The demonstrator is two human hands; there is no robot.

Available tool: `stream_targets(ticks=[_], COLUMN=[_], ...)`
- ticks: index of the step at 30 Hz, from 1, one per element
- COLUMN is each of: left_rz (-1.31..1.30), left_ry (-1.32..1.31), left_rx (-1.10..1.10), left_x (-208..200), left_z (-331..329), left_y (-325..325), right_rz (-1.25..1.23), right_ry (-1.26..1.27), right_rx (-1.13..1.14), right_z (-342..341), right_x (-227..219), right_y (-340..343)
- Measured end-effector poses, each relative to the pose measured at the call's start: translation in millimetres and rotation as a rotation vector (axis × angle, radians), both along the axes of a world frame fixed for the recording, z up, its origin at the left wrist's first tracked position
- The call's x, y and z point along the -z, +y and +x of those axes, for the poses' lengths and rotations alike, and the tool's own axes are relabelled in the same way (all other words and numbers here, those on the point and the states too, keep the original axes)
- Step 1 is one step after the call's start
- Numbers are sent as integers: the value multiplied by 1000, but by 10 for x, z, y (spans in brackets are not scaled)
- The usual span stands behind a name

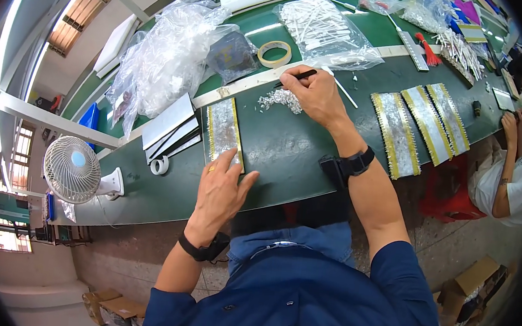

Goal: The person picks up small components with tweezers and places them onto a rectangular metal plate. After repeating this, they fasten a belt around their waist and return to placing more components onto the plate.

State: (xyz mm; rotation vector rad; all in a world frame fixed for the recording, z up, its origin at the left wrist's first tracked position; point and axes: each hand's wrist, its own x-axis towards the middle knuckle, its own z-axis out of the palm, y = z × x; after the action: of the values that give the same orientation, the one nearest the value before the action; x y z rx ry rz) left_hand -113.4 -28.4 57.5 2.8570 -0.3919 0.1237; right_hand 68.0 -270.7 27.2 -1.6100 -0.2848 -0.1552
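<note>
While right hand (319, 98) grips one black tool (306, 74), loose left hand (219, 187) touches one strip (222, 125).

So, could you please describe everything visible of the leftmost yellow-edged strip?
The yellow-edged strip is long and flat, with a mottled grey, metallic-looking middle; its left edge looks toothed. It lies on the green tabletop, right of the stacked grey plates, and the left grip touches its near end.

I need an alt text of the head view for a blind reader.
A person's right hand holds a black tool near white bits on a green bench; the left hand touches a yellow-edged strip. Three similar strips lie at right.
</note>
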Motion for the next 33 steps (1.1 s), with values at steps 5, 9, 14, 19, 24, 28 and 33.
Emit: stream_targets(ticks=[5, 9, 14, 19, 24, 28, 33], left_rz=[-120, -224, -234, -209, -174, -215, -263], left_ry=[-72, -58, -113, -208, -170, -179, -170], left_rx=[52, -99, -245, -336, -342, -256, -87], left_x=[52, 381, 713, 766, 811, 806, 810], left_z=[527, 938, 1093, 1258, 1377, 1483, 1551], left_y=[-396, -731, -913, -870, -923, -976, -1042], right_rz=[57, 54, 112, 154, 145, 216, 228], right_ry=[-18, 14, -10, -40, -8, 30, 31], right_rx=[21, 2, 30, 45, 50, 49, 55], right_z=[20, -6, 12, -22, -8, 26, 43], right_x=[-51, -94, 5, 26, -26, -18, -28], right_y=[13, 58, 87, 138, 66, 29, 7])
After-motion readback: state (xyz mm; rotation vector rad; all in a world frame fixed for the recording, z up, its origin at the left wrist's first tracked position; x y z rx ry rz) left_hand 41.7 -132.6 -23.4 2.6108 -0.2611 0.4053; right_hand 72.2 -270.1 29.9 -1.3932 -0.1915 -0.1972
